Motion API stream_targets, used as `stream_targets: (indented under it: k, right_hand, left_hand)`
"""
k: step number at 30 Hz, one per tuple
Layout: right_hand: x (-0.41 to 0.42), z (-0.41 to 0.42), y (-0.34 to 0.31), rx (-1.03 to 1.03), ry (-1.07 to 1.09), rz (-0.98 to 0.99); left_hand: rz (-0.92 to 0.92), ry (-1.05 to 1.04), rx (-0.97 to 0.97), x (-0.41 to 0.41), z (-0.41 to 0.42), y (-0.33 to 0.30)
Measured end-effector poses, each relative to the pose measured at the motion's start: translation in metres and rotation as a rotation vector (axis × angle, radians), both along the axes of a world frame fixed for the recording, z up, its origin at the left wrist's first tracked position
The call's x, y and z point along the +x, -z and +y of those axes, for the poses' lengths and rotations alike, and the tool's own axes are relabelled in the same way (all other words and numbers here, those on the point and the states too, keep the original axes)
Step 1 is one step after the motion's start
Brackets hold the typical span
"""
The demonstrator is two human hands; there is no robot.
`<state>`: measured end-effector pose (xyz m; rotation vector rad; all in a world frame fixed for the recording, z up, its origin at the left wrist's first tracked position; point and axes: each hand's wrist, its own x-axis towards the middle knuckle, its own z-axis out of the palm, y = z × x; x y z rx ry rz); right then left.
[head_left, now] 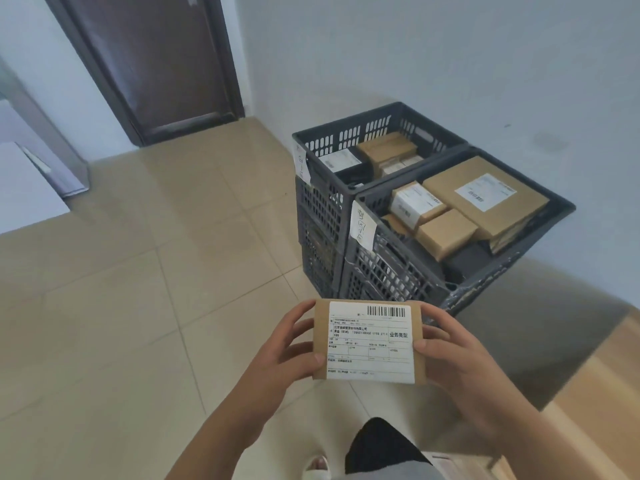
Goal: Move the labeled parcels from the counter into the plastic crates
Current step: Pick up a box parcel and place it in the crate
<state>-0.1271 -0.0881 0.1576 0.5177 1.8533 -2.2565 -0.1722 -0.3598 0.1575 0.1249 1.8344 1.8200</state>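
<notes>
A small brown cardboard parcel (370, 341) with a white barcode label faces up at me, held level in front of my body. My left hand (287, 344) grips its left edge and my right hand (450, 344) grips its right edge, thumbs on top. Beyond it stand two dark grey slotted plastic crates on the tiled floor. The near crate (388, 271) holds several brown labeled boxes, one large and flat. The far crate (349, 133) holds a few more parcels. Each crate carries a handwritten paper tag on its front corner.
A wooden counter (588, 393) edge runs along the lower right, beside the near crate. A dark brown door (156, 64) is at the back left. White panels (31, 181) lean at the far left. Beige floor tiles (138, 271) stretch to the left.
</notes>
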Motion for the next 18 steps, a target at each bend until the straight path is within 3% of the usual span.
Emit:
stream_targets:
  k: [18]
  right_hand:
    - [-0.328, 0.038, 0.021, -0.107, 0.038, 0.064]
  left_hand:
    - [0.061, 0.058, -0.178, -0.357, 0.054, -0.021]
